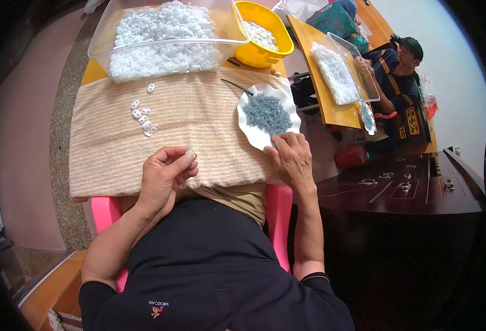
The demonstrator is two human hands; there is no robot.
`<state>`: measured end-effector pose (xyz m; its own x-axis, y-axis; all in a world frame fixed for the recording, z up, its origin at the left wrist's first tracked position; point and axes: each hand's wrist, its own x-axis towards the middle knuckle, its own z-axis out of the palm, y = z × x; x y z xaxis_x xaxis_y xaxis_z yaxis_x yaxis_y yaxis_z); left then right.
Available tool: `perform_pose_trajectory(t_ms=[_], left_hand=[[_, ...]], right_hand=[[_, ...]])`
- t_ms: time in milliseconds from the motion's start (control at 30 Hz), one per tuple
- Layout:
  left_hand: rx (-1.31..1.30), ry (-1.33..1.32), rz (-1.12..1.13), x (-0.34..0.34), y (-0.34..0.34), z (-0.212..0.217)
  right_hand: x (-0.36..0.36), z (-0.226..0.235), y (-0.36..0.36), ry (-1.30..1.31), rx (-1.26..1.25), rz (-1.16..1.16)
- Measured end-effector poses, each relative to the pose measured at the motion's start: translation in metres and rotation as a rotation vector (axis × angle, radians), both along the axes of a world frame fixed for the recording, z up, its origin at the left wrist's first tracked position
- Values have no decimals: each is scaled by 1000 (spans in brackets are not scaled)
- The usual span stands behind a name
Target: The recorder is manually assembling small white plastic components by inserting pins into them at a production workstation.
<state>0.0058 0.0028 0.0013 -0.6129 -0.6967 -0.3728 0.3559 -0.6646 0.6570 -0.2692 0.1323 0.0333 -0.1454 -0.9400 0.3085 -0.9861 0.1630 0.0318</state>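
black shirt (199, 259), right hand (294, 160) overlapping plate (254, 137), yellow tub (255, 58) beside bin (234, 41)

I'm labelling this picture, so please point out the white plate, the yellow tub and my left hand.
White plate (253, 136): head view, bare lower-left part.
Yellow tub (259, 57): head view, near outer wall.
Left hand (162, 174): head view, middle of the hand.

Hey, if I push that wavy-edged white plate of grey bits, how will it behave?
The plate probably won't flex much, since its wavy rim looks moulded and stiff. The small grey pieces heaped loose in it would likely shift, and some might spill if it tips. The striped cloth beneath may drag or bunch, as it looks soft.
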Motion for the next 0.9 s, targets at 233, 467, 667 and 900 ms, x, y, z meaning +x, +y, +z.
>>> perform_pose_trajectory(t_ms=[233, 467, 667, 900], left_hand=[[-5, -14, -1, 0, 0, 1], [-9, -13, 0, 1, 0, 1], [-12, -11, -5, 1, -1, 0], [-15, -12, -7, 0, 0, 0]], right_hand=[[3, 2, -1, -113, -25, 15], [7, 0, 2, -145, -50, 22], [9, 1, 3, -144, -77, 41], [9, -1, 4, -173, -83, 50]])
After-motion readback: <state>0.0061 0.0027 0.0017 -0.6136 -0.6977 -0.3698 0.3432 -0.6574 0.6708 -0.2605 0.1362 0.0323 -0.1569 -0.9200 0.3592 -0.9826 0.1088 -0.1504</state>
